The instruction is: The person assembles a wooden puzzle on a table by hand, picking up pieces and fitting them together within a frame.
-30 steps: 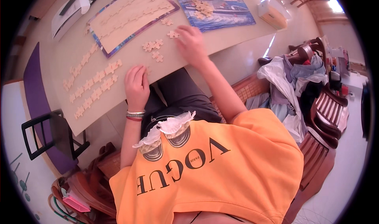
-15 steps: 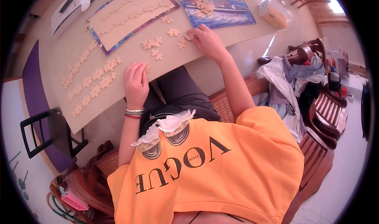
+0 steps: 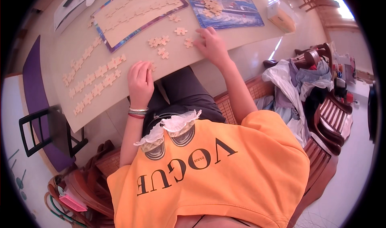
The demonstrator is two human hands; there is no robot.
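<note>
At the table's near edge, my left hand [image 3: 140, 80] has its fingers bent and pressed together. A wooden jigsaw puzzle piece [image 3: 152, 66] shows at its fingertips, partly hidden by them. My right hand [image 3: 212, 46] is over the table farther right, thumb and fingers apart, with no piece visible between them. Just left of its thumb lies a loose puzzle piece [image 3: 188, 43]. Another piece [image 3: 181, 31] lies beyond that one. Between the hands are a small joined cluster [image 3: 158, 42] and a piece [image 3: 163, 53] close below it.
Joined rows of pieces [image 3: 97, 76] stretch across the table's left part. Behind are a bordered puzzle board [image 3: 116, 38] bearing more rows and a ship picture [image 3: 245, 17] with a pile of pieces [image 3: 212, 7]. A box [image 3: 281, 18] stands at the right edge; clothes [image 3: 285, 81] cover chairs.
The fingers of my right hand have spread, and the puzzle piece that showed at their tips is no longer visible there. My left hand stays at the table edge. The view has shifted slightly.
</note>
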